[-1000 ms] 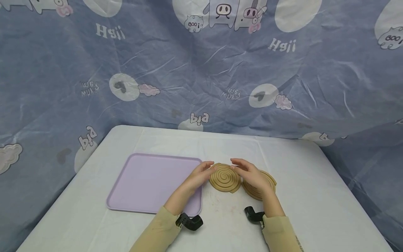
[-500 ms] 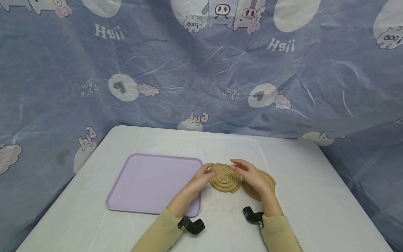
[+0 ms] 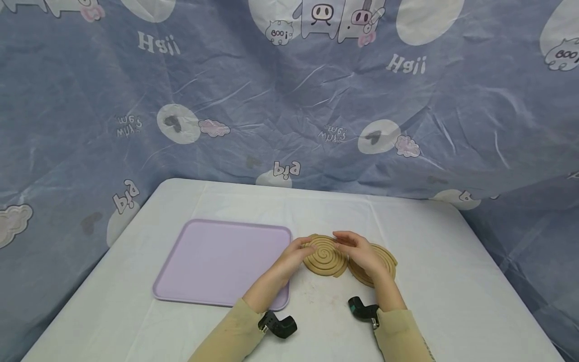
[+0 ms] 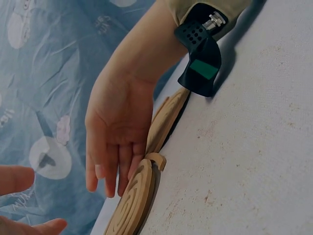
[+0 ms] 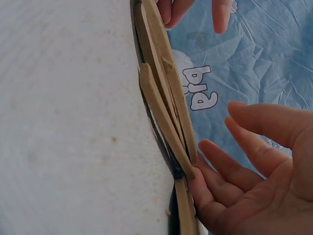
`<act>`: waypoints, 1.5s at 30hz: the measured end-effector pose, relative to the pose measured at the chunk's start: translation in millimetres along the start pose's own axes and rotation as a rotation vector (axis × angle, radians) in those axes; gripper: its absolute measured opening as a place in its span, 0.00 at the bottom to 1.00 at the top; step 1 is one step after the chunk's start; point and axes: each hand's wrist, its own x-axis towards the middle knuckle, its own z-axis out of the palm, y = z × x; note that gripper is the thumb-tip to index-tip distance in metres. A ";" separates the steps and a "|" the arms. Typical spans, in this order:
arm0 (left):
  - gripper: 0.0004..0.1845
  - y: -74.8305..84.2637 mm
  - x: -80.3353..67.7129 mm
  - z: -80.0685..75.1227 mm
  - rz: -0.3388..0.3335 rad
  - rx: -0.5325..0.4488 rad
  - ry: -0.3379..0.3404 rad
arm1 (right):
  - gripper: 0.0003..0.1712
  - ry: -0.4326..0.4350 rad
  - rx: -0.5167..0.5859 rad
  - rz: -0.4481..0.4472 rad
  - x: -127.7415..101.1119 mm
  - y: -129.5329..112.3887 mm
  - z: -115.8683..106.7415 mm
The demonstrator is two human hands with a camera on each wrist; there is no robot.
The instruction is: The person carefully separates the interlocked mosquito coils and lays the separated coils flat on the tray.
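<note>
Both hands have closed in on the tan wooden spiral-grooved disc (image 3: 323, 255), just right of the lilac plastic tray (image 3: 217, 261) on the white table (image 3: 452, 281). Left hand (image 3: 293, 254) and right hand (image 3: 357, 251) flank its rim, fingers relaxed and straight, touching to steady it where it overlaps the second spiral disc (image 3: 382, 266).

Tan spiral-grooved coasters (image 3: 323, 255), lilac tray (image 3: 217, 261), white table (image 3: 452, 281), blue cartoon-print cloth (image 3: 271, 100).
</note>
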 end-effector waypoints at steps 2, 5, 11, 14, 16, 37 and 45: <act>0.30 -0.4 -0.1 1.2 -0.005 -0.023 -0.009 | 0.25 0.002 0.003 -0.005 0.1 1.1 -0.6; 0.31 -0.9 -0.1 2.8 -0.009 -0.036 -0.007 | 0.25 0.005 0.007 -0.012 0.3 2.9 -1.0; 0.32 -1.8 -0.5 5.2 -0.005 -0.028 0.000 | 0.27 0.022 0.011 -0.005 2.4 5.2 -0.2; 0.32 -2.1 -0.1 5.5 -0.010 -0.026 0.010 | 0.28 0.030 0.013 0.005 2.7 5.0 0.5; 0.32 -2.0 -0.2 5.5 -0.019 -0.022 0.021 | 0.29 0.029 0.012 0.007 2.7 4.7 0.8; 0.22 -1.7 0.7 0.9 0.055 0.072 0.059 | 0.27 0.041 0.194 0.090 3.7 5.1 -4.0; 0.18 -2.4 1.4 -6.5 0.104 0.144 0.067 | 0.28 -0.040 0.301 0.125 1.2 2.3 -9.6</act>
